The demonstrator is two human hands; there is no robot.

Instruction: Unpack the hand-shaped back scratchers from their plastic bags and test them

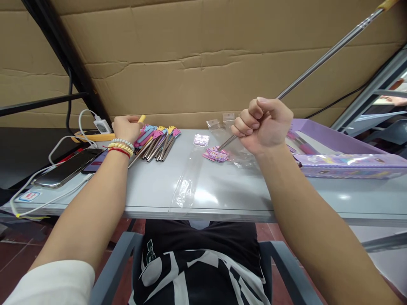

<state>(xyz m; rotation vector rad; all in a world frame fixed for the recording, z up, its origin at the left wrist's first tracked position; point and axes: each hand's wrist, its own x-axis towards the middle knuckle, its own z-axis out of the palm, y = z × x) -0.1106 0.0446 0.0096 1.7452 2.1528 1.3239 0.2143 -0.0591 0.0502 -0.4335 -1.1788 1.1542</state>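
Note:
My right hand [263, 125] is closed around a long thin metal rod [330, 55]. The rod slants from a yellow end at the top right down to small pink printed cards [216, 154]. At the back left, my left hand [125, 128] has its fingers curled on a yellow piece [142, 119] whose tip sticks out. Right beside that hand lies a pile of metal sticks [162, 148] with pink, yellow and blue hand-shaped ends. A clear plastic sleeve [187, 182] with a printed header lies mid-table; more clear bags [240, 154] are partly behind my right hand.
A purple printed box [349, 165] stands on the right of the grey table [229, 190]. Phones [68, 168], white cables [60, 197] and a charger [101, 125] are on the left. Cardboard [190, 76] rises behind the table; a black metal bar [60, 46] crosses the upper left.

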